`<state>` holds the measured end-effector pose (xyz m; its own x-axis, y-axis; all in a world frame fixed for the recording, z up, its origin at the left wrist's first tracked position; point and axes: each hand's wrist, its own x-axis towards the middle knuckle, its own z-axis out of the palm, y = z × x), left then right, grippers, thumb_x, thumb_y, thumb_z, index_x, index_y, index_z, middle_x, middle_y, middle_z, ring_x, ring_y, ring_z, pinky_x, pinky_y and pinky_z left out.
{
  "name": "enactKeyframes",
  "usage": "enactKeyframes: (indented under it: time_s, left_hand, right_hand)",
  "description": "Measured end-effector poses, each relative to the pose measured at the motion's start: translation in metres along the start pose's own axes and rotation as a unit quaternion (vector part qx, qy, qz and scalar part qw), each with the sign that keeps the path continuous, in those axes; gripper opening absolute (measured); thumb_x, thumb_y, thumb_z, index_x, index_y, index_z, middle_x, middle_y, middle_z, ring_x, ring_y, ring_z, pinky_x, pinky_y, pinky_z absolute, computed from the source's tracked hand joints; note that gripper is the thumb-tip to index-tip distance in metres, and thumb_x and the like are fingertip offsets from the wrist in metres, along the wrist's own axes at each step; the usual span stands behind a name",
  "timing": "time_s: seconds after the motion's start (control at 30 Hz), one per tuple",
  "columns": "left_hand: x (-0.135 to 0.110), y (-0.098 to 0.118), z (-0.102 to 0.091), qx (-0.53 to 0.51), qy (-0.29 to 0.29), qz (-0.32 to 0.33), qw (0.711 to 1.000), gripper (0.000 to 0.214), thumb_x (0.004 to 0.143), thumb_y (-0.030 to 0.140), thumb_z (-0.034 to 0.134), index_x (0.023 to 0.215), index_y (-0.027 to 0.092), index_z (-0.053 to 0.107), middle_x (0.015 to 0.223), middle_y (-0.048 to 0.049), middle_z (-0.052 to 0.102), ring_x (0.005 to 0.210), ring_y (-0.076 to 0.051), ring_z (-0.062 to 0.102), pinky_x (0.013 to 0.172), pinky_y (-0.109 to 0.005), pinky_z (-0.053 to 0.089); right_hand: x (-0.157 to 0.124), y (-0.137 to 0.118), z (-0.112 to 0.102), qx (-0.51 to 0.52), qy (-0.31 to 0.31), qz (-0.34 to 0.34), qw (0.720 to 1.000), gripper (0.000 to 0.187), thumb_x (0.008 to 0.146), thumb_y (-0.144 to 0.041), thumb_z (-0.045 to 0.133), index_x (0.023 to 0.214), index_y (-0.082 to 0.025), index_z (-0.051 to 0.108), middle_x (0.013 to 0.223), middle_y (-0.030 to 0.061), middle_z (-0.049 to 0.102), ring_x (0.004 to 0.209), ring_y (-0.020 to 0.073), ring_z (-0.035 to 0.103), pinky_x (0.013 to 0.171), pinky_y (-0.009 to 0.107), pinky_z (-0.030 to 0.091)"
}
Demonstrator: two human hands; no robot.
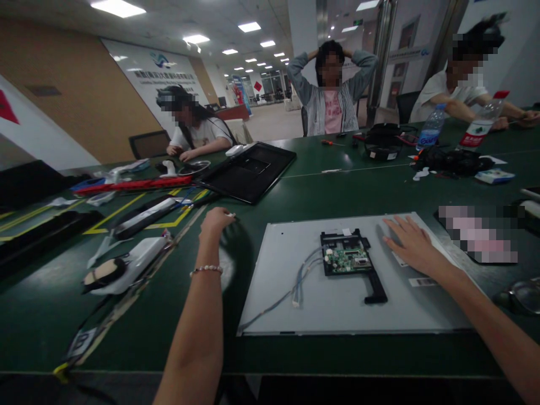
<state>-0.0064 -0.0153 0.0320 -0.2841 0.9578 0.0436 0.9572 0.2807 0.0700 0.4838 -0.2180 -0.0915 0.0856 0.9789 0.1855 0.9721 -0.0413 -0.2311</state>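
A flat display panel point(270, 281) lies back side up in front of me, its metal backing showing. Fixed near its middle is a black plastic bracket point(375, 287) that carries a green circuit board point(348, 260). Thin grey cables point(300, 275) run from the board towards the panel's lower left corner. My right hand point(407, 242) rests on the right part of the panel, fingers spread, holding nothing. Left of the panel, over the table, my left hand point(217, 222) is closed with its fingertips together. Something small and whitish shows at the fingertips, too small to name.
Beyond my left hand lies a black monitor housing point(253, 169). A white device with a strap point(130, 264) and a long black piece point(145, 216) are on the left. A phone point(478, 233) lies right of the panel. Bottles point(481, 124) and several people are across the green table point(307, 194).
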Motion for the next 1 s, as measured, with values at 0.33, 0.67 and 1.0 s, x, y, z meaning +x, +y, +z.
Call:
enactKeyframes:
  time_s: [0.33,0.67,1.0]
  left_hand:
    - [0.007,-0.004,0.019,-0.016,0.050,0.007,0.999,0.029,0.082,0.032,0.061,0.103,0.017,0.074,0.110,-0.0154,0.070,0.102,-0.030,0.065,0.081,-0.035,0.051]
    - [0.005,0.002,0.016,-0.017,0.004,0.030,0.999,0.039,0.074,0.017,0.062,0.111,0.021,0.071,0.113,-0.0088,0.071,0.098,-0.023,0.067,0.077,-0.025,0.051]
    - [-0.008,0.008,0.033,0.002,0.082,0.028,0.996,0.034,0.085,0.020,0.049,0.109,0.015,0.073,0.113,-0.0162,0.069,0.104,-0.030,0.064,0.081,-0.035,0.051]
  right_hand:
    - [0.002,0.006,0.001,0.016,0.003,-0.008,1.000,0.061,0.095,-0.049,0.031,0.150,-0.023,0.034,0.153,0.0124,0.039,0.143,0.0387,0.026,0.106,0.063,0.032]
    - [0.001,0.003,-0.004,0.018,-0.005,-0.009,1.000,0.062,0.095,-0.048,0.032,0.151,-0.022,0.031,0.153,0.0125,0.040,0.143,0.0395,0.027,0.107,0.061,0.032]
    - [0.000,0.003,-0.006,0.023,-0.011,-0.013,1.000,0.061,0.094,-0.047,0.034,0.150,-0.023,0.032,0.152,0.0114,0.041,0.143,0.0394,0.027,0.107,0.063,0.031]
